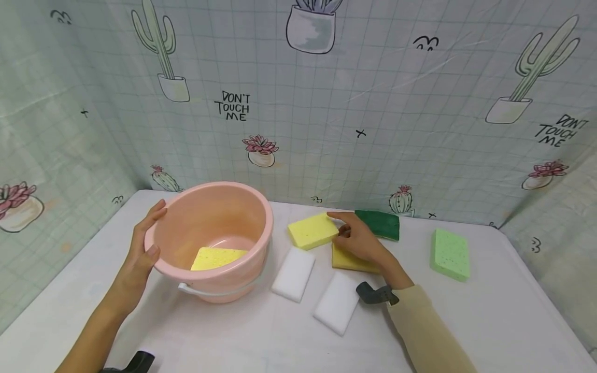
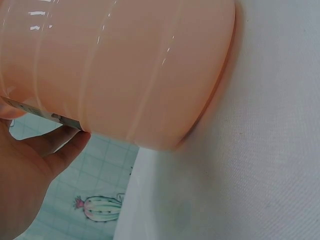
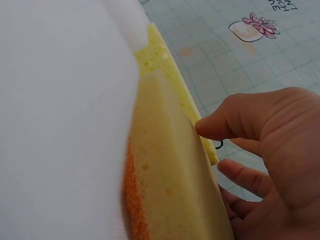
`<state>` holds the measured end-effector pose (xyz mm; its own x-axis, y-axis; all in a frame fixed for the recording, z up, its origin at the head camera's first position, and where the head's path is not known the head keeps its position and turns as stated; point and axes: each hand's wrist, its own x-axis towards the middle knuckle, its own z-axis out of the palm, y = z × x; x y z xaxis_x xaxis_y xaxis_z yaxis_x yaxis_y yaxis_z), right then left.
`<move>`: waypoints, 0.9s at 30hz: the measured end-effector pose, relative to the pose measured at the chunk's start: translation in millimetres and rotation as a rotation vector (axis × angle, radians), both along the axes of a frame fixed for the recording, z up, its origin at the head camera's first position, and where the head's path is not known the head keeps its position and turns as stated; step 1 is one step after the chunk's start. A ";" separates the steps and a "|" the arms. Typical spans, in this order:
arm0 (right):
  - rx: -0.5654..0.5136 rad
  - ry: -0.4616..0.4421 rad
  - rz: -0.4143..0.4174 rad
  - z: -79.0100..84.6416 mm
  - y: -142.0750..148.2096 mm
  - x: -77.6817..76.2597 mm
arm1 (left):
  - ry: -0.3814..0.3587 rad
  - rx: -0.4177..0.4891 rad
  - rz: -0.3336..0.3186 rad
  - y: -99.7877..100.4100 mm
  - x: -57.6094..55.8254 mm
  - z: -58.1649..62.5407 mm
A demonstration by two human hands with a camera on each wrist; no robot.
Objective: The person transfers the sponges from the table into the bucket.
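A pink bucket (image 1: pixel 252 267) with a white handle stands on the left of the table. A yellow sponge (image 1: pixel 216 257) lies inside it. My left hand (image 1: pixel 140 243) grips the bucket's left rim; in the left wrist view its fingers lie against the outer wall. My right hand (image 1: pixel 361 238) reaches over a mustard-yellow sponge (image 1: pixel 350 260) to the right end of a second yellow sponge (image 1: pixel 310 231). Its index fingertip is at that sponge's corner. In the right wrist view the thumb and fingers (image 3: pixel 245 177) stand apart beside the sponges, pinching nothing visible.
Two white sponges (image 1: pixel 294 274) (image 1: pixel 339 303) lie in front of the yellow ones. Behind my right hand is a dark green scouring pad (image 1: pixel 384 225). A light green sponge (image 1: pixel 450 255) lies to the right. Patterned cloth (image 1: pixel 326 155) hangs behind the white table (image 1: pixel 503 311).
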<state>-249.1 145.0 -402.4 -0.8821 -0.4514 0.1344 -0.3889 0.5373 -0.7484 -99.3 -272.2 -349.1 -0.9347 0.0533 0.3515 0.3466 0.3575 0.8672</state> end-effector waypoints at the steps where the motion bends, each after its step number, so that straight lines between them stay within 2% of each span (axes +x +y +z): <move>1: 0.002 0.002 0.002 0.0 -0.2 0.2 | -0.002 0.001 -0.003 -0.1 0.0 0.0; 8: 0.010 0.025 0.041 -0.8 -2.8 -1.5 | -0.005 0.002 -0.013 -0.8 0.2 0.6; 19: 0.092 -0.016 0.056 -2.7 -3.8 -1.8 | 0.026 0.027 -0.051 -2.2 -0.5 -0.1; 27: 0.067 -0.012 0.098 -5.3 -4.2 -3.0 | 0.019 0.037 -0.061 -2.9 -0.6 -0.8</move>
